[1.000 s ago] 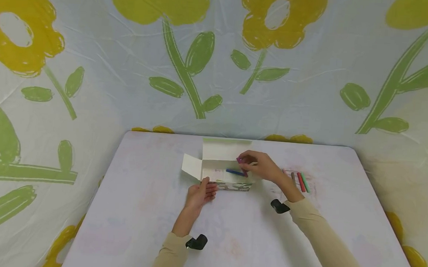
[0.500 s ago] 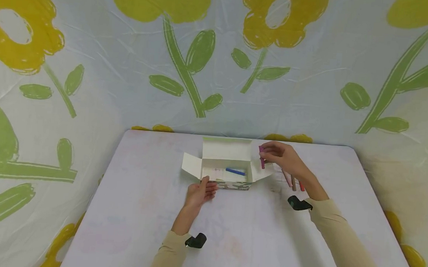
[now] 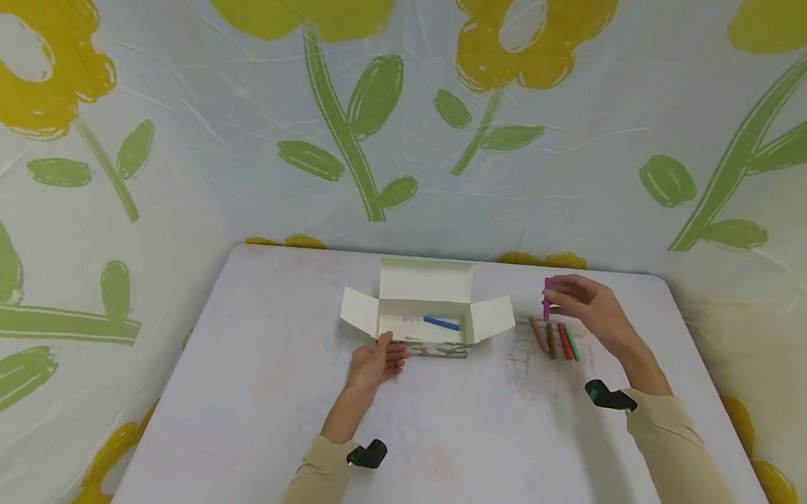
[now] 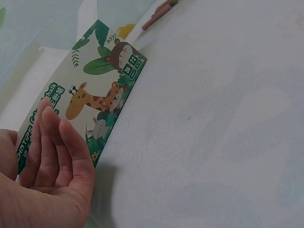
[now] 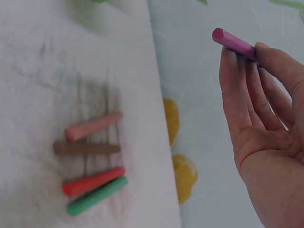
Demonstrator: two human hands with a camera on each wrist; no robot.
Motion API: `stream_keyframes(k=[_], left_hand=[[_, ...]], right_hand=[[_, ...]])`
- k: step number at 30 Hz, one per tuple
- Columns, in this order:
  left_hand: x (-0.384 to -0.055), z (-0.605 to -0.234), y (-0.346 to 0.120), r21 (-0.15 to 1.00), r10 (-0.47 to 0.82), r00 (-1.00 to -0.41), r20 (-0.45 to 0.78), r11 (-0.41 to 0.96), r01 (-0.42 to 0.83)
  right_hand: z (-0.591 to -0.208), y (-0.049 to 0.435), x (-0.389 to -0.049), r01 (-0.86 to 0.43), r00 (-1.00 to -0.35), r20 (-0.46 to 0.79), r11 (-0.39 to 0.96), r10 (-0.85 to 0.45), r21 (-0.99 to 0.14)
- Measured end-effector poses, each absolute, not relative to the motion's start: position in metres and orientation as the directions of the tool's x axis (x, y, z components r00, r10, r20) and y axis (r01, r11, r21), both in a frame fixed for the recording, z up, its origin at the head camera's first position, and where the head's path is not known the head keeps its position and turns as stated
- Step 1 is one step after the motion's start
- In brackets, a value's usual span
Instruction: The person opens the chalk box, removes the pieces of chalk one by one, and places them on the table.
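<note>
Our right hand (image 3: pixel 595 311) pinches the purple chalk (image 5: pixel 235 45) at two o'clock from the box (image 3: pixel 442 351), whose near wall our left hand (image 3: pixel 370 366) grips between thumb and fingers, and a slackened pinch could drop the chalk onto the brown stick (image 5: pixel 88 148) at six o'clock.

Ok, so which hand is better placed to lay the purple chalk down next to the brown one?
Probably the right hand: it pinches the purple chalk near the brown chalk and red chalk. The left hand holds the near wall of the chalk box, farther from both.
</note>
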State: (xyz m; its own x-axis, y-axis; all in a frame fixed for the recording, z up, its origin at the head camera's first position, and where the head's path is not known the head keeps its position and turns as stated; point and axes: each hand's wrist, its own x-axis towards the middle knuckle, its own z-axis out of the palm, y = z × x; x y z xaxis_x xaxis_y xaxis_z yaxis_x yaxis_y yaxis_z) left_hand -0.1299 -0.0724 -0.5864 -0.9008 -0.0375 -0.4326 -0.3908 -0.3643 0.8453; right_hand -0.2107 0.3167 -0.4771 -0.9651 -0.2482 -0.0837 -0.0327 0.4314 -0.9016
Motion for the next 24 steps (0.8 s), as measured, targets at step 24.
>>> stream_keyframes(k=[24], left_hand=[[-0.129, -0.585, -0.073, 0.848, -0.037, -0.900, -0.434, -0.356, -0.394]], right_hand=[[-0.535, 0.383, -0.185, 0.096, -0.981, -0.161, 0.454, -0.106, -0.886]])
